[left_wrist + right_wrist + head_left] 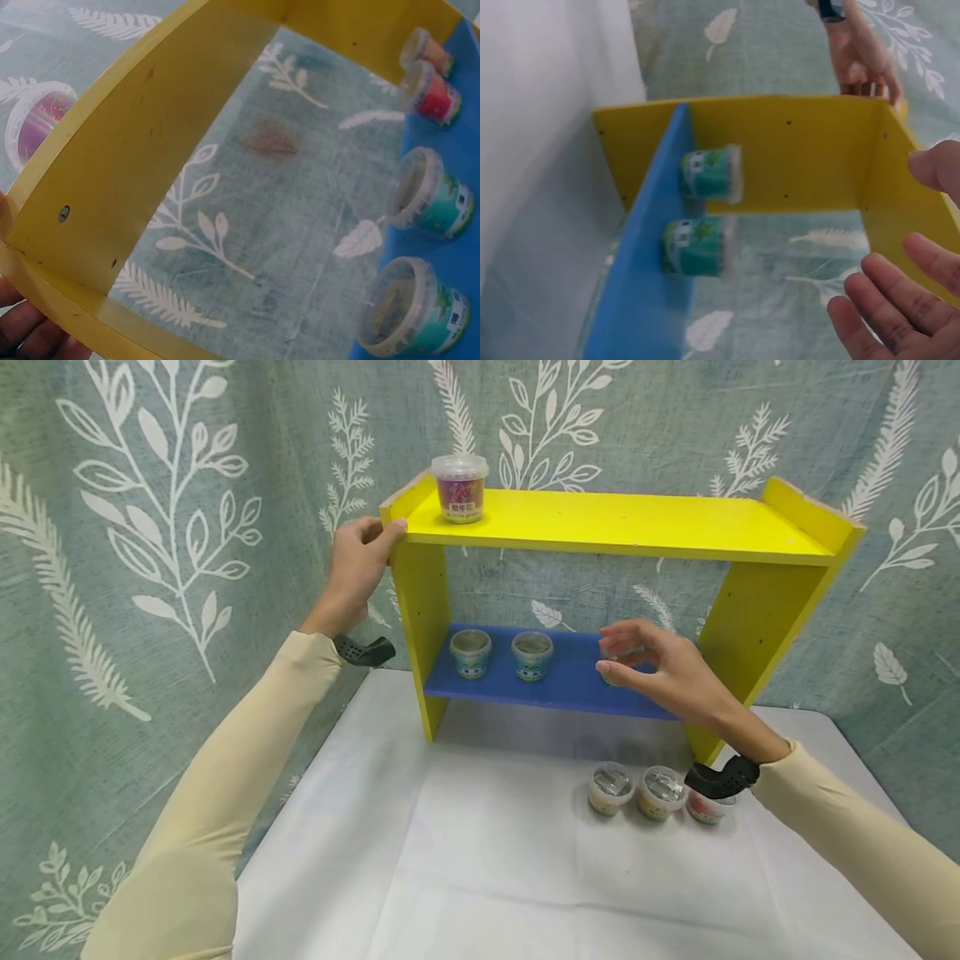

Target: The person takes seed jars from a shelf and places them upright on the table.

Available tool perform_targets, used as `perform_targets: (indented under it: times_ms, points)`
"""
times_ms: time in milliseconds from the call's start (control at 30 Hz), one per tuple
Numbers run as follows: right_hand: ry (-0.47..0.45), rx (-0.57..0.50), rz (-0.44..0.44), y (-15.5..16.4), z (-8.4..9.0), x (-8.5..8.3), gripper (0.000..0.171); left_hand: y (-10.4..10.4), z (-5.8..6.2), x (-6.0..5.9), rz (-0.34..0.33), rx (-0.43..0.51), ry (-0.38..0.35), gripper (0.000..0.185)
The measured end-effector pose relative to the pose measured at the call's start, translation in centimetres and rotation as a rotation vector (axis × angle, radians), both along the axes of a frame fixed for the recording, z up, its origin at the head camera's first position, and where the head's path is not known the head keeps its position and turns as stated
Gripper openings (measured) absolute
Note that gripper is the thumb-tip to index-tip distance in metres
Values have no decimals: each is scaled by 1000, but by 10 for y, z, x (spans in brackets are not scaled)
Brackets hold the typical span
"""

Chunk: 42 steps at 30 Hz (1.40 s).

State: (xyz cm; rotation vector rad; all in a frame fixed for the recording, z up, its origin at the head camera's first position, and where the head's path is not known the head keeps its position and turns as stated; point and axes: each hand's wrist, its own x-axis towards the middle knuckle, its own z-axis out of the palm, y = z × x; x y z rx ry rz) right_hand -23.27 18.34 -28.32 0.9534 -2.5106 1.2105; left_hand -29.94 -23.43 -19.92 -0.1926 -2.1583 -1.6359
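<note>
My left hand [358, 564] grips the top left corner of a yellow shelf unit [600, 522], thumb on the front edge and fingers round the side. My right hand [660, 668] hovers before the blue lower board [570, 672]; its fingers [889, 300] are spread and hold nothing. Two teal lidded tubs [471, 653] [532, 656] stand on that board. Farther along it, the left wrist view shows a red tub [433, 96] and an orange one [427, 51], mostly hidden behind my right hand in the head view. A purple-pink tub [460, 489] stands on the yellow top.
Three more lidded tubs stand on the white-covered table [487, 860] below the unit's right side: two yellowish [611, 787] [662, 793] and one red [707, 810], the last partly covered by my wrist. A leaf-patterned curtain [285, 460] hangs behind and at both sides.
</note>
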Motion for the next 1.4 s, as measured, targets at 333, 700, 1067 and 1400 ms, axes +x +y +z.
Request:
perform_targets:
  times_ms: [333, 700, 1067, 1400]
  points:
    - [13, -22, -5, -14, 20, -7, 46, -3, -1, 1, 10, 6, -9, 47]
    - [30, -89, 15, -34, 41, -12, 47, -2, -4, 0, -2, -7, 1, 46]
    - [14, -139, 32, -58, 64, -19, 49, -2, -6, 0, 1, -10, -7, 50]
    - [-51, -233, 70, -76, 92, -25, 50, 0, 1, 3, 11, -19, 0, 49]
